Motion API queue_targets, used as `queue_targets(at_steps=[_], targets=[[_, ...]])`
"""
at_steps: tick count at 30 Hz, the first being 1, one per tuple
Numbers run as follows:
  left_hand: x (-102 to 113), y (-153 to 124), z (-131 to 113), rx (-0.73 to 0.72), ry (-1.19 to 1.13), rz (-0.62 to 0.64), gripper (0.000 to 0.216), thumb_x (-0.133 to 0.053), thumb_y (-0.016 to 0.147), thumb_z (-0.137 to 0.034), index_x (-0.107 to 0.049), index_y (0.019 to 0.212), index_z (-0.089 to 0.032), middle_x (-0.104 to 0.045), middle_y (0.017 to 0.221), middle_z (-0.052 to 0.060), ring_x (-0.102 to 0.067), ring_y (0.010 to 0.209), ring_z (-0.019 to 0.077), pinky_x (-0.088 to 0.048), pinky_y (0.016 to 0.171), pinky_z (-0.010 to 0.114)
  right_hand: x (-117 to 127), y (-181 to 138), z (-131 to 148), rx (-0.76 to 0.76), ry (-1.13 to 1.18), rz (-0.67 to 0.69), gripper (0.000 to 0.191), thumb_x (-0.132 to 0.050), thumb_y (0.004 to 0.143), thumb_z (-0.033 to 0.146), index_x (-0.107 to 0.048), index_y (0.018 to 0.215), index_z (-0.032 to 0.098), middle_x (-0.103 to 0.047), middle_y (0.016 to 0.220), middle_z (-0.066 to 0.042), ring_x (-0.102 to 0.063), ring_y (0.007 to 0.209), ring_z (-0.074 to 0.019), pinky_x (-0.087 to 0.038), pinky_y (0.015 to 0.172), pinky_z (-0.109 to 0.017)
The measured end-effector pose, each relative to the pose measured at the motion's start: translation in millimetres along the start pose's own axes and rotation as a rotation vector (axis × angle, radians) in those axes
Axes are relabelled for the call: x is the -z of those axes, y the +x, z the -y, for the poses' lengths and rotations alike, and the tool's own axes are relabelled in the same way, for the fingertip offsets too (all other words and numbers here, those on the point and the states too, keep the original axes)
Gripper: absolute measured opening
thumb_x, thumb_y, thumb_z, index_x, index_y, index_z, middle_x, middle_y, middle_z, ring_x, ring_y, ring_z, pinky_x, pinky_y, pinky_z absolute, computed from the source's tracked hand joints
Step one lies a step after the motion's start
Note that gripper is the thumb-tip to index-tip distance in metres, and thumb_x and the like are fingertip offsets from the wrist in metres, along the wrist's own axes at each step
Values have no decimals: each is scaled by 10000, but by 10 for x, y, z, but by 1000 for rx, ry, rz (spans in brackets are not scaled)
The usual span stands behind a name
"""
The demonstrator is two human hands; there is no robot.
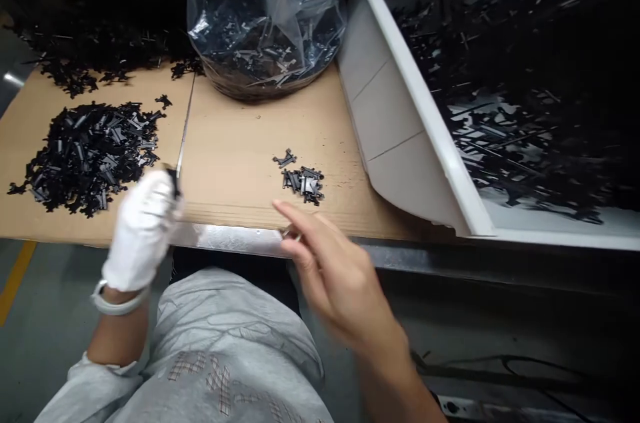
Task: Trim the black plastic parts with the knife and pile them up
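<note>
My left hand, in a white glove, is closed on a small black plastic part that pokes out past the fingers. It is just right of a big pile of black plastic parts on the cardboard. My right hand is bare and hovers over the table's metal edge. Between its thumb and fingers sits a small shiny metal piece, too small and blurred to name; the index finger points forward. A little heap of the same black parts lies just beyond those fingertips.
A clear plastic bag full of black parts stands at the back. To the right, a white-walled tray holds long black pieces. More black parts lie in shadow at the back left. A metal edge borders the cardboard.
</note>
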State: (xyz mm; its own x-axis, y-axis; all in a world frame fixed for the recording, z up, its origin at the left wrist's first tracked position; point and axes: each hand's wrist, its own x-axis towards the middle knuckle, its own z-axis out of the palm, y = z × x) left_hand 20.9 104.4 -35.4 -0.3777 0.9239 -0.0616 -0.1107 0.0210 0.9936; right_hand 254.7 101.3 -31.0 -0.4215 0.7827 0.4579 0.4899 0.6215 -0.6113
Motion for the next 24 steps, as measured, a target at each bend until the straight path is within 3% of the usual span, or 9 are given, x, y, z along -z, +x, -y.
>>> queue_targets(at_steps=[1,4,10,19,22,24], targets=[[-136,-111,7,195,-113,180,319,-712,814,-459,-578,738,-179,-437,619,-52,-356,502,63,-255,440,198,-50,33,43,57,9,15,329,-409,1035,267,-522,1323,155,-698,902,-67,-625,753,-161,-505,723,-291],[-445,-390,0,369,-364,336,381,-721,820,-471,-547,684,-160,-416,595,-53,-351,522,47,-336,491,164,-110,106,134,143,-21,22,374,-354,1048,319,-430,1374,154,-686,849,-49,-584,684,-156,-472,679,-301],[-576,-587,-63,501,-536,387,279,-772,792,-411,-648,799,-161,-505,666,-42,-359,516,12,-347,482,113,-13,104,145,148,-90,49,378,-335,1057,317,-398,1390,151,-657,785,-14,-561,652,-143,-434,650,-295],[-601,-682,-163,667,-628,427,275,-766,807,-360,-570,779,-169,-464,700,-49,-368,542,10,-374,518,98,30,99,163,194,-65,15,314,-355,1055,279,-449,1333,167,-652,741,12,-554,632,-137,-410,640,-292],[-624,-697,-148,640,-639,428,269,-761,813,-350,-561,771,-175,-475,688,-53,-377,529,13,-368,507,102,47,67,148,180,-10,16,332,-369,1051,283,-452,1357,185,-655,787,1,-554,646,-133,-428,642,-283],[-654,-702,-100,520,-600,375,298,-755,813,-385,-549,744,-182,-506,696,-44,-442,569,33,-410,549,124,38,23,143,92,102,3,356,-399,1040,334,-459,1367,206,-642,826,-8,-547,652,-131,-445,625,-270]])
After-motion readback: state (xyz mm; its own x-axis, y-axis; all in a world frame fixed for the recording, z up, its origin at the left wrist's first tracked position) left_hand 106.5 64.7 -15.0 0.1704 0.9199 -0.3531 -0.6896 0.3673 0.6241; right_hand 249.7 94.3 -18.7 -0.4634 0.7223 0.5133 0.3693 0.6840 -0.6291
